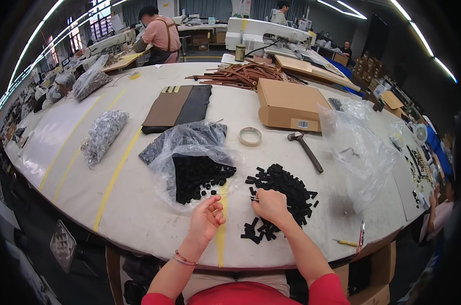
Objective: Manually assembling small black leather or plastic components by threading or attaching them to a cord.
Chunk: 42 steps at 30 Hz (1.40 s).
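Left hand (LH) (207, 219): part-closed, fingers curled, thumb & index tips close tog. Thin pale strand (226, 194) at tips; cannot tell if gripped. Pos.: just nearside of open clear plastic bag (160, 178) w/ small black chunky pieces (192, 178) spilling at mouth.

Right hand (RH) (272, 206): closed, gripping slim silvery metal tool (253, 197), tips twd LH; type unclear. Pos.: over L side of loose pile of short black stick-like pieces (281, 179); contact w/ pile n/determinable.

Adj.: dark-headed hammer (306, 151) beyond pile, pale tape roll (250, 144) beyond bag mouth, all on white-covered table (154, 231).
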Each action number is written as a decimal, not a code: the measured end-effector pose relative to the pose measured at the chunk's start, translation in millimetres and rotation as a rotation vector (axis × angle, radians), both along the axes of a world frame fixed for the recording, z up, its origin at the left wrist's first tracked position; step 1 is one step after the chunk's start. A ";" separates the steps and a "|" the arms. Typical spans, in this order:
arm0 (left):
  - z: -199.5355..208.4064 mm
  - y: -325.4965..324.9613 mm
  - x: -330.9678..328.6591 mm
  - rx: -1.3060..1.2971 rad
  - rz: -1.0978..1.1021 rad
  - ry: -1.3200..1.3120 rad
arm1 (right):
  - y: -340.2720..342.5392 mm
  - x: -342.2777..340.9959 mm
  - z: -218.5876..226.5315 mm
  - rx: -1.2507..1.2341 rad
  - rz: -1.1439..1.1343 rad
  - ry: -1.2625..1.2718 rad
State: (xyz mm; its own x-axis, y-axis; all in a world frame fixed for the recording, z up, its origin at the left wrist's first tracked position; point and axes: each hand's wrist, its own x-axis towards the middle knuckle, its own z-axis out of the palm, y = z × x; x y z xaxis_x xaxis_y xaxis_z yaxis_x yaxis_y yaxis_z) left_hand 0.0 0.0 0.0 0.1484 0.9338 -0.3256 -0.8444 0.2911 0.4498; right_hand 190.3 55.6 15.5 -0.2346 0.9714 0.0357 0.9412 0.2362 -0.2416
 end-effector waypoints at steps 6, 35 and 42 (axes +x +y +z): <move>-1.2 -16.9 16.7 0.039 -0.058 0.268 | -10.2 0.9 0.4 0.060 0.061 -0.032; -4.8 -28.2 45.0 0.235 0.073 0.522 | -48.9 -14.2 17.0 -0.249 0.157 0.881; -4.0 -35.9 46.0 0.570 0.242 1.300 | -50.4 -17.2 20.8 -0.104 0.138 0.802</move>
